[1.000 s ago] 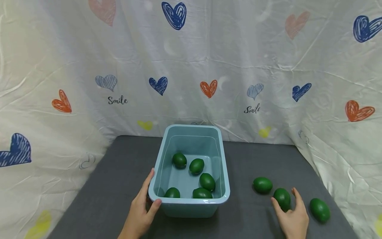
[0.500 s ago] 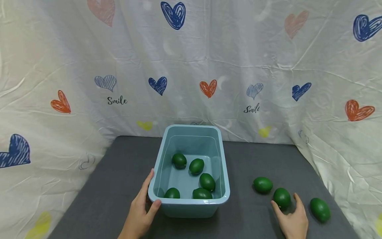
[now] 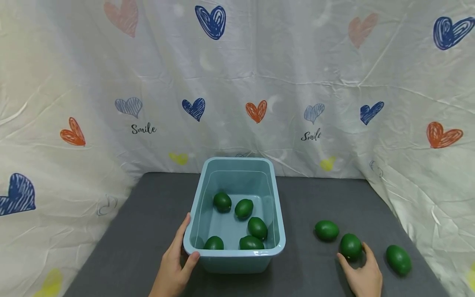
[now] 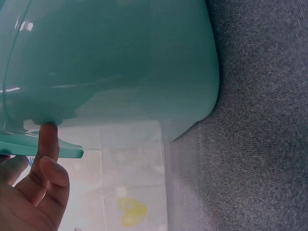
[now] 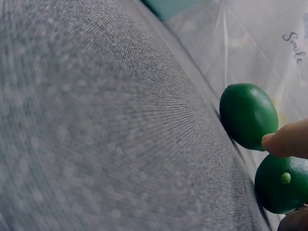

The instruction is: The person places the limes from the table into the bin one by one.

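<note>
My left hand (image 3: 172, 264) holds the near left corner of a light blue plastic bin (image 3: 241, 264), thumb on the front rim and fingers along the left side. The left wrist view has the fingers (image 4: 48, 144) against the bin's outer wall (image 4: 120, 62). To the right of the bin, my right hand (image 3: 361, 274) has thumb and finger on either side of the middle dark green lime (image 3: 350, 246), which sits low at the table. Its pale stem end shows in the right wrist view on that lime (image 5: 281, 185), with the thumb (image 5: 286, 139) along its top.
Several limes, one of them the rear left lime (image 3: 222, 202), lie inside the bin. Another lime (image 3: 326, 230) rests left of my right hand and one more lime (image 3: 398, 260) to its right. A heart-printed curtain (image 3: 222, 132) hangs behind the grey table (image 3: 304, 198).
My right hand's finger has come in closer to the middle lime over the last half second. The left hand keeps its hold on the bin. The head view has shifted slightly.
</note>
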Motion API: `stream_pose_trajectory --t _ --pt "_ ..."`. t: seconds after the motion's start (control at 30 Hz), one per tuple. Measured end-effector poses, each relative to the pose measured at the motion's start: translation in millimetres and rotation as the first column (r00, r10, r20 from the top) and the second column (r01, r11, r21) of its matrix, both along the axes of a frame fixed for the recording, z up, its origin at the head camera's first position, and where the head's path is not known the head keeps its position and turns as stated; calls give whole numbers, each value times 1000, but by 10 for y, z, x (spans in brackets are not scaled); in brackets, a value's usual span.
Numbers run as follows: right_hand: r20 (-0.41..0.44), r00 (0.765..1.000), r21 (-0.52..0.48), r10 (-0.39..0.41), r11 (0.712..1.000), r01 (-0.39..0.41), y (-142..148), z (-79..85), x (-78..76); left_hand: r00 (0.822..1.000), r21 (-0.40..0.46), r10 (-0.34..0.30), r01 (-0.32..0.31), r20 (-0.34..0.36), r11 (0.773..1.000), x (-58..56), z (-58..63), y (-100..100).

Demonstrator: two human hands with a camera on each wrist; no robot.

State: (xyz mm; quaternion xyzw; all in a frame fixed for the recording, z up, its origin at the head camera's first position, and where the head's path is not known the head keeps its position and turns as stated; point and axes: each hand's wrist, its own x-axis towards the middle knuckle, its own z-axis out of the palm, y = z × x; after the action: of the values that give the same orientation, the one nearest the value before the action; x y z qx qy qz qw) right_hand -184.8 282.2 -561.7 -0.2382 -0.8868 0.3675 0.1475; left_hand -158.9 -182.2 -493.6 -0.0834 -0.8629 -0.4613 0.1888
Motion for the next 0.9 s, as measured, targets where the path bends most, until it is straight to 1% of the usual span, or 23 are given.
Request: stream_pose_trajectory --t 0.2,0.5,0.63,0.9 --pt "1 1000 25 3 1000 -3 -1 8 -11 1000 8 3 -3 -7 1000 -3 -14 3" --pt "-30 999 54 11 998 -10 1 0 -12 1000 18 -6 7 -29 1000 -10 -22 0" --pt "-40 999 54 11 999 -9 1 -3 -6 1000 22 -10 11 -27 1000 -8 -21 -2" --pt "-28 1000 35 -14 999 15 1 -11 -23 1000 31 -15 15 -17 999 -7 -19 1"
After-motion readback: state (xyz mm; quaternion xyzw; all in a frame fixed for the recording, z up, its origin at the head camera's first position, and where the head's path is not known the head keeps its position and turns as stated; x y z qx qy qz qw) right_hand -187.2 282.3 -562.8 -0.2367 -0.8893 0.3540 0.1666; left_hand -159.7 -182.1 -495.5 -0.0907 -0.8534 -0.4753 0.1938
